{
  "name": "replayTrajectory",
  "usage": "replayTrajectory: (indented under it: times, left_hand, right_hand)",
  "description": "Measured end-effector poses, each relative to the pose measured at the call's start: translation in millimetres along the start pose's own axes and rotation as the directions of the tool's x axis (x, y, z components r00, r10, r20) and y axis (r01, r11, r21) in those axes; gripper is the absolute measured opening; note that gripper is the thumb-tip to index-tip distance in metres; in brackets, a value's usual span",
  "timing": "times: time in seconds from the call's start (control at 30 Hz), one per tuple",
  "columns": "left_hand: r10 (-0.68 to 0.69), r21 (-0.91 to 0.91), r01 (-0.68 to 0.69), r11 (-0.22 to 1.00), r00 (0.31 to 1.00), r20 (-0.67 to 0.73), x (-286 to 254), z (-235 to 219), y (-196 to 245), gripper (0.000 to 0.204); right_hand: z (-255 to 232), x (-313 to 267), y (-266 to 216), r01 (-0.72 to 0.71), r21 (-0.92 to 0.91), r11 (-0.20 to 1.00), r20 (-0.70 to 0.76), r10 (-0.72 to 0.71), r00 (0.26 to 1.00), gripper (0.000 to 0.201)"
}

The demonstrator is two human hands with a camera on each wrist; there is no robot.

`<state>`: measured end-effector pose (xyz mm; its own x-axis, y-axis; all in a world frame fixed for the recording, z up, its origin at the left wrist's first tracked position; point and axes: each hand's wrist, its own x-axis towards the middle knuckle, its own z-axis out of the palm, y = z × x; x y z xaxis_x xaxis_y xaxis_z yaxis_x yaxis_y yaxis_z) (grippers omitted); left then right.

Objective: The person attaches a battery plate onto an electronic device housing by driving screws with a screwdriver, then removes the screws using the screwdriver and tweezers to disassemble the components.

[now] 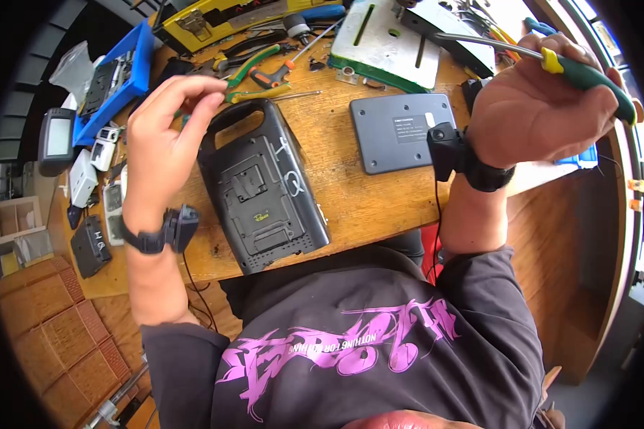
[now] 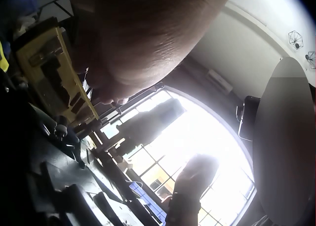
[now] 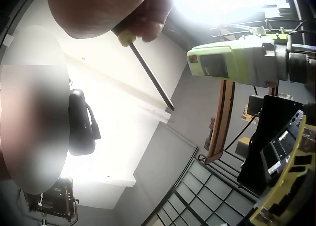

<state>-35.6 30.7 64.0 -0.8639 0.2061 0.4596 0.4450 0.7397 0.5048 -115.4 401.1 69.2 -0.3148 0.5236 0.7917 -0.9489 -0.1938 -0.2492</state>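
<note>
My right hand (image 1: 544, 107) is raised at the right and grips a screwdriver (image 1: 587, 80) by its green handle, with a yellow collar and a metal shaft pointing left. In the right wrist view the screwdriver shaft (image 3: 150, 75) reaches out below the fingers. A black boxy device (image 1: 257, 189) with a carrying handle, white hand-drawn letters and a mounting plate lies on the table. My left hand (image 1: 166, 136) hovers by its handle end, fingers loosely bent and thumb apart, with nothing seen between them. Right of the device lies a dark grey panel (image 1: 397, 132) with a printed label.
Pliers (image 1: 254, 68), an orange-black tool (image 1: 272, 74) and other hand tools lie behind the device. A metal plate (image 1: 386, 43) stands at the back. A blue tray (image 1: 132, 68) and small devices line the left of the wooden table (image 1: 329, 168). Cables hang from both wrists.
</note>
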Motion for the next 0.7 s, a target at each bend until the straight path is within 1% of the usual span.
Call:
replayTrajectory:
  times: [0.03, 0.07, 0.1, 0.13, 0.2, 0.23, 0.27, 0.3, 0.33, 0.37, 0.4, 0.43, 0.5, 0.57, 0.6, 0.67, 0.7]
  left_hand:
    - [0.012, 0.002, -0.012, 1.000, 1.000, 0.006, 6.8, 0.7, -7.9, 0.014]
    - [0.023, 0.004, -0.023, 1.000, 1.000, 0.005, 13.2, -0.3, -16.6, 0.015]
    - [0.025, 0.070, -0.024, 0.997, 1.000, -0.005, 19.3, -4.9, -25.3, 0.016]
    - [0.009, 0.071, -0.006, 0.997, 0.999, -0.046, 24.5, -8.1, -32.4, 0.017]
    - [-0.025, 0.078, 0.038, 0.996, 0.987, -0.157, 31.2, -13.3, -40.2, 0.019]
    - [-0.011, 0.101, 0.031, 0.994, 0.982, -0.191, 33.3, -15.9, -46.6, 0.018]
    - [-0.018, 0.110, 0.040, 0.993, 0.981, -0.195, 34.2, -15.0, -53.7, 0.018]
    - [-0.012, 0.090, 0.030, 0.995, 0.982, -0.191, 32.8, -13.2, -61.3, 0.018]
    - [-0.010, 0.075, 0.024, 0.997, 0.982, -0.189, 28.5, -13.8, -68.0, 0.017]
    - [0.004, 0.143, 0.020, 0.989, 0.986, -0.166, 23.3, -17.7, -73.1, 0.016]
    - [-0.053, 0.179, 0.085, 0.980, 0.983, -0.177, 16.4, -22.7, -76.1, 0.017]
    - [-0.082, 0.180, 0.123, 0.976, 0.972, -0.220, 8.8, -29.3, -83.7, 0.017]
    - [-0.128, 0.171, 0.186, 0.968, 0.944, -0.306, -6.5, -50.8, -97.5, 0.018]
    - [-0.145, 0.118, 0.209, 0.971, 0.904, -0.402, -21.7, -71.8, -104.1, 0.018]
    - [-0.196, 0.118, 0.273, 0.955, 0.877, -0.439, -30.3, -81.2, -105.0, 0.017]
    - [-0.223, 0.143, 0.301, 0.943, 0.888, -0.403, -48.8, -100.1, -108.0, 0.017]
    - [-0.247, 0.181, 0.327, 0.928, 0.900, -0.358, -59.3, -108.3, -110.3, 0.017]
  right_hand:
    - [0.3, 0.7, 3.9, -0.017, -0.108, 0.994, -0.025, 0.014, 1.000, 0.036]
    - [7.8, -2.6, 5.1, -0.018, -0.084, 0.996, -0.033, 0.015, 0.999, 0.036]
    - [19.6, -9.5, 4.6, -0.027, -0.120, 0.992, -0.011, 0.026, 1.000, 0.036]
    - [27.5, -15.0, 5.8, -0.035, -0.160, 0.986, 0.013, 0.037, 0.999, 0.036]
    - [29.0, -20.7, 12.8, -0.058, -0.139, 0.989, 0.001, 0.059, 0.998, 0.039]
    - [31.8, -23.9, 14.1, -0.068, -0.101, 0.993, 0.031, 0.072, 0.997, 0.038]
    - [34.3, -27.6, 15.0, -0.081, -0.064, 0.995, 0.063, 0.085, 0.994, 0.039]
    - [37.0, -32.0, 15.2, -0.101, -0.091, 0.991, 0.060, 0.106, 0.993, 0.038]
    - [34.5, -35.2, 16.2, -0.115, -0.071, 0.991, 0.063, 0.119, 0.991, 0.038]
    - [29.1, -36.6, 18.4, -0.143, -0.107, 0.984, 0.101, 0.153, 0.983, 0.038]
    - [28.7, -40.2, 20.4, -0.166, -0.142, 0.976, 0.138, 0.186, 0.973, 0.037]
    - [35.2, -45.2, 17.9, -0.194, -0.107, 0.975, 0.120, 0.206, 0.971, 0.037]
    - [29.3, -48.3, 20.7, -0.227, -0.088, 0.970, 0.177, 0.239, 0.955, 0.038]
    - [32.6, -52.4, 16.9, -0.267, -0.112, 0.957, 0.217, 0.286, 0.933, 0.040]
    - [32.5, -53.7, 19.6, -0.244, -0.124, 0.962, 0.233, 0.267, 0.935, 0.043]
    - [24.9, -55.0, 24.1, -0.247, -0.173, 0.953, 0.267, 0.286, 0.920, 0.046]
    - [24.2, -56.0, 23.9, -0.248, -0.211, 0.945, 0.277, 0.301, 0.912, 0.046]
